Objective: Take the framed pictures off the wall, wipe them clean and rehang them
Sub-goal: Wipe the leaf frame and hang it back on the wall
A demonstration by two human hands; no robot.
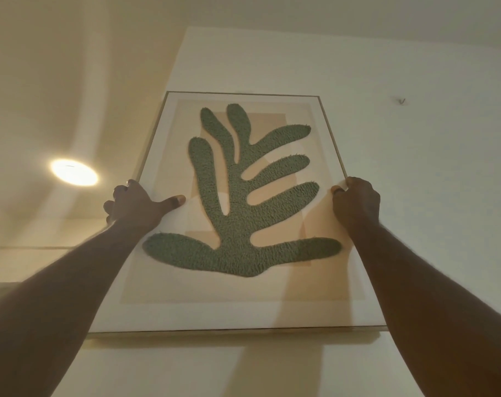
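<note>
Head view: the framed picture (238,213) is held against the wall (415,156), its side edges gripped by the left hand (134,203) and right hand (356,200); bare wall surrounds it.

A plain off-white wall (415,196) fills the right and centre of the frame, seen from below. A small dark hook or nail (401,101) juts from it at upper right. At left, a cream ceiling (57,67) carries a round recessed light (74,172), lit and glowing warm. A boxed-out ceiling section (329,12) crosses the top of the frame.
</note>
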